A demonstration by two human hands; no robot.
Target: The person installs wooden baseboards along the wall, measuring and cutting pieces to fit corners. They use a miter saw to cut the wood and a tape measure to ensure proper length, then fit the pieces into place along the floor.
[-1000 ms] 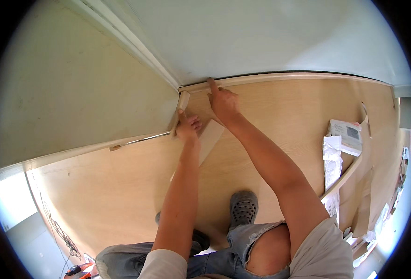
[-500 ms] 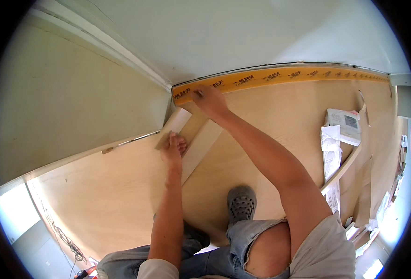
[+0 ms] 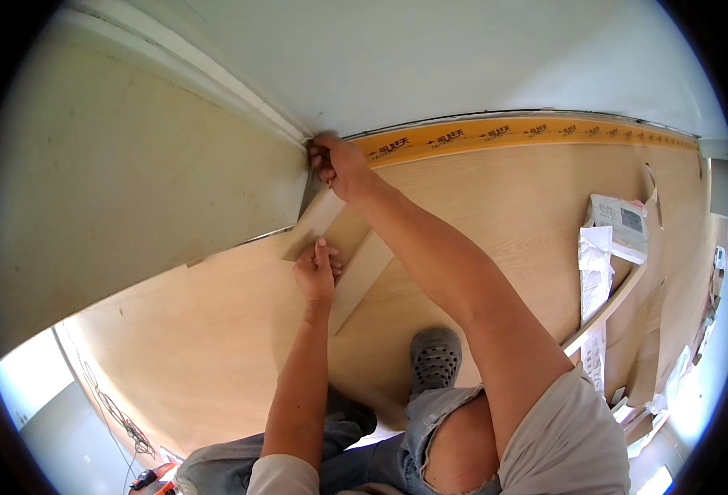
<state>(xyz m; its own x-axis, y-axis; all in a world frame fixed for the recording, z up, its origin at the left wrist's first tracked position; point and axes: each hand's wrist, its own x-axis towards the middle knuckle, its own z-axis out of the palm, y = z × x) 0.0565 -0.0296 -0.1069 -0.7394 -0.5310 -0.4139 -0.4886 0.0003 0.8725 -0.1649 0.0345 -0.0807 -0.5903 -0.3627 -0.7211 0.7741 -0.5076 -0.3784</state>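
Observation:
My left hand (image 3: 318,271) is closed on the edge of a short wood-coloured strip (image 3: 319,216), its thumb lying on the pale face. The strip slants up toward the wall corner. Up in that corner, my right hand (image 3: 339,167) has its fingers curled near the strip's upper end; whatever lies between them is hidden. Beside the right hand, an orange printed strip (image 3: 463,135) runs along the foot of the wall, its left end covered by the hand. Below the left hand, a pale flat strip (image 3: 366,279) lies slantwise on the wood-look floor (image 3: 479,247).
A pale wall (image 3: 463,58) rises ahead, and a beige panel (image 3: 133,181) stands at the left. On the right lie a white box (image 3: 619,227), crumpled white paper (image 3: 595,272) and brown cardboard (image 3: 648,330). My grey clog (image 3: 436,359) stands below; cables (image 3: 121,421) lie lower left.
My right hand has moved left along the orange strip into the corner, covering its end. The left hand keeps hold of the short strip, and the view has shifted slightly.

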